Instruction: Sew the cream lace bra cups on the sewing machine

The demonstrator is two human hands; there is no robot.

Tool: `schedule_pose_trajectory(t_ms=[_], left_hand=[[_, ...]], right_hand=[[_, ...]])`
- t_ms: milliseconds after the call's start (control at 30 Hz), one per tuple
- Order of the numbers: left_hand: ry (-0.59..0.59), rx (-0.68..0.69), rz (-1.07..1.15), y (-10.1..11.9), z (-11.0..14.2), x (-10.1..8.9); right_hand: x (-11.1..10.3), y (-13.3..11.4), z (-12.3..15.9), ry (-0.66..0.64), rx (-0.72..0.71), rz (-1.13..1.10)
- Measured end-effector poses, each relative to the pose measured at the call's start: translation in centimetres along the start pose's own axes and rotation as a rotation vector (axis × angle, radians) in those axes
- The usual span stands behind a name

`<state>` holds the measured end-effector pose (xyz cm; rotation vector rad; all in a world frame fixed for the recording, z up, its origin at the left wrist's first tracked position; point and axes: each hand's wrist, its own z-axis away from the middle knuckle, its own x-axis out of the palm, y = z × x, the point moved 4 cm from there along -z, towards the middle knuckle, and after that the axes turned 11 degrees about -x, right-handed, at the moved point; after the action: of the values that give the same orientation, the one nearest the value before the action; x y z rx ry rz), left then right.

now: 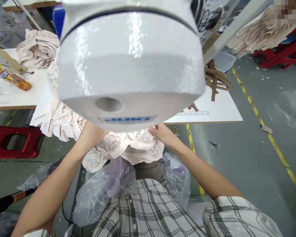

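The white head of a sewing machine (130, 75) fills the upper middle of the view and hides the needle area. Below it hangs a bunch of cream lace fabric (135, 148) with scalloped edges, draped over the table's front edge. My right hand (162, 134) grips the right side of this lace, thumb and fingers closed on its edge. On the other side, my left hand (94, 133) reaches in under the machine head against the fabric. Its fingers are hidden by the machine, so their hold cannot be made out.
Folded cream pieces (61, 121) hang at the left, beside a red stool (14, 141). Brown strips (215, 77) and a ruler (194, 113) lie on the white table (227, 108). A yellow-orange packet (10, 75) is at the left. Plastic bags (101, 194) cover my lap.
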<state>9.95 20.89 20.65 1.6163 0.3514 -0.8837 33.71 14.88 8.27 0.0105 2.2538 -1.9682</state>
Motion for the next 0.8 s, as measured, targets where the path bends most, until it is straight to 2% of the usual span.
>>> schedule_pose_trajectory(t_ms=[200,400,467,533,600,633,667,700,733,800], left_hand=[[0.050,0.054,0.076,-0.8,-0.3,0.8],[0.024,0.000,0.042,-1.8,-0.4,1.3],[0.021,-0.032,-0.007,-2.5,0.0,1.1],[0.062,-0.095,-0.081,-3.1,1.1,0.7],[0.197,-0.141,-0.155,-2.9,3.0,0.2],[0.289,-0.118,-0.183,-2.3,4.2,0.1],[0.371,-0.048,-0.198,-1.3,5.5,0.1],[0.420,0.065,-0.200,0.0,6.9,0.4],[0.416,0.203,-0.190,1.4,8.1,1.0],[0.261,0.420,-0.154,3.9,9.8,2.6]], right_hand=[[0.2,2.1,2.1,-0.060,0.219,-0.413],[-0.6,2.8,2.9,-0.029,0.442,-0.663],[-1.1,2.8,3.0,0.015,0.444,-0.698],[-2.1,2.4,3.0,0.145,0.387,-0.661],[-3.0,1.4,3.2,0.268,0.310,-0.560],[-3.2,0.6,3.4,0.287,0.276,-0.505],[-3.0,-0.4,3.5,0.260,0.250,-0.456],[-2.3,-1.6,3.7,0.178,0.227,-0.414],[-1.3,-3.0,3.8,0.046,0.199,-0.373],[1.4,-6.1,4.1,-0.306,0.096,-0.282]])
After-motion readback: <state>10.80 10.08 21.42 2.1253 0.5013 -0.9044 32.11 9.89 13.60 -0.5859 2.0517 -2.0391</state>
